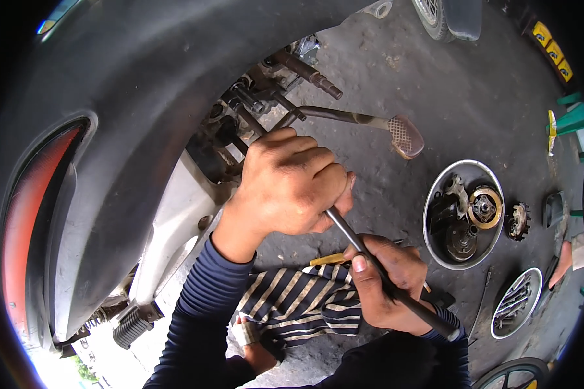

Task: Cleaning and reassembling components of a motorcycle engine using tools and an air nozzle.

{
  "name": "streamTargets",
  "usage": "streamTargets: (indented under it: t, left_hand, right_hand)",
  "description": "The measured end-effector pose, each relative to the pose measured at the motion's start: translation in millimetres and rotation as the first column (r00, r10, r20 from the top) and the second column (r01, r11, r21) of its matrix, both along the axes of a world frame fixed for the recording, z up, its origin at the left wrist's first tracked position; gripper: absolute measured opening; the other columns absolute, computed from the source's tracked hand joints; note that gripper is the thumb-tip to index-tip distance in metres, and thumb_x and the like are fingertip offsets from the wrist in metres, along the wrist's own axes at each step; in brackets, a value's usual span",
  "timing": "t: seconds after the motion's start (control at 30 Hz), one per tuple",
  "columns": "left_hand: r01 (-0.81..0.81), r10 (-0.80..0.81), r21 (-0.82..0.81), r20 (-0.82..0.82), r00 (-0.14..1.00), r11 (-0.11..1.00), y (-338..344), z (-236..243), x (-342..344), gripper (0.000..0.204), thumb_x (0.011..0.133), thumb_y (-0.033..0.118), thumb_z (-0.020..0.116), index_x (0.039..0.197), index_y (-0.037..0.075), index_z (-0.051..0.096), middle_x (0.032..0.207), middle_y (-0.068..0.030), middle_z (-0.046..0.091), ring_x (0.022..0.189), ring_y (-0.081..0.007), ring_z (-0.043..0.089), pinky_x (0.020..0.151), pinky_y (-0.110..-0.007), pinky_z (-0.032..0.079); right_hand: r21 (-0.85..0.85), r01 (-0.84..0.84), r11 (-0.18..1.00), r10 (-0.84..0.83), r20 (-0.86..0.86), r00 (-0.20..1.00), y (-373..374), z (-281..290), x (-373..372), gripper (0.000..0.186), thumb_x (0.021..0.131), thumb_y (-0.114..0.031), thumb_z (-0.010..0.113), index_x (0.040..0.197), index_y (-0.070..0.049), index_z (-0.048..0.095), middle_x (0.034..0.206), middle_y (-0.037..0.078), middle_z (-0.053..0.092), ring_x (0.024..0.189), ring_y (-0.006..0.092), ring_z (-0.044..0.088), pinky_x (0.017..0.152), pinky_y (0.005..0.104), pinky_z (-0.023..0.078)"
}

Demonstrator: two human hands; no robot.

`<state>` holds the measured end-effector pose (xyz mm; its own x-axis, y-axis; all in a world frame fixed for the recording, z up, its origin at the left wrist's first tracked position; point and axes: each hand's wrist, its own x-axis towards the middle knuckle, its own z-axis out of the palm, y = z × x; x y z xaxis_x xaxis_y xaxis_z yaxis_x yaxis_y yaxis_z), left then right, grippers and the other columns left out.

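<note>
My left hand point(292, 185) is closed round a long dark metal bar point(345, 228), close beside the exposed underside of a motorcycle point(143, 78). Lower on the same bar, my right hand point(389, 282) grips near its thicker end, with the thumb lying along it. The bar slants from lower right up to the engine parts point(240, 97); how its far end sits there is hard to make out. A pedal point(405, 136) with a cross-hatched pad sticks out to the right above my hands. A striped cloth point(305, 298) lies below them, next to a yellow-handled tool point(328, 259).
At right on the grey floor stands a round metal basin point(428, 227) of greasy engine parts, with a toothed round part point(518, 222) beside it. Nearer, a smaller metal bowl point(495, 324) holds several metal pieces. A wheel point(512, 375) shows at the bottom right.
</note>
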<state>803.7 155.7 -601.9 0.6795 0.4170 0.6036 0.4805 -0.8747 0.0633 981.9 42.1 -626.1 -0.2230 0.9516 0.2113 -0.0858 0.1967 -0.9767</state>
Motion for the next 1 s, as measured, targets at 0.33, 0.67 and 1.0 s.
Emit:
streamTargets:
  t: [0.33, 0.67, 1.0]
  left_hand:
    - [-0.099, 0.098, -0.019, -0.050, 0.994, 0.995, -7, -1, 2, 0.025, 0.063, 0.007, 0.066, 0.052, 0.007, 0.043, 0.051, -0.0059, 0.045, 0.045, -0.0258, 0.045, 0.047, -0.035, 0.038]
    - [-0.106, 0.100, -0.043, -0.113, 0.989, 0.993, -9, 10, 4, 0.024, 0.069, 0.010, 0.069, 0.055, 0.006, 0.049, 0.053, -0.0066, 0.049, 0.049, -0.0278, 0.048, 0.050, -0.037, 0.041]
    - [-0.110, 0.101, -0.042, -0.175, 0.979, 0.993, -11, 9, 11, 0.022, 0.072, 0.011, 0.069, 0.058, 0.006, 0.052, 0.055, -0.0069, 0.048, 0.052, -0.0284, 0.051, 0.051, -0.039, 0.043]
  right_hand:
    - [-0.016, 0.056, 0.998, -0.057, -0.029, 0.998, 3, -7, -5, 0.008, 0.090, -0.003, 0.057, 0.086, 0.003, 0.061, 0.056, 0.003, 0.050, 0.046, 0.0065, 0.045, 0.045, 0.0261, 0.034]
    - [0.049, 0.080, 0.996, -0.081, 0.019, 0.997, 2, -1, 0, 0.016, 0.096, -0.009, 0.057, 0.090, 0.004, 0.064, 0.059, -0.003, 0.046, 0.053, 0.0030, 0.037, 0.048, 0.0235, 0.029]
    - [-0.110, 0.076, 0.991, -0.076, 0.003, 0.997, 6, -2, 4, 0.023, 0.085, -0.013, 0.067, 0.101, 0.003, 0.062, 0.069, 0.004, 0.057, 0.055, 0.0093, 0.048, 0.050, 0.0273, 0.037]
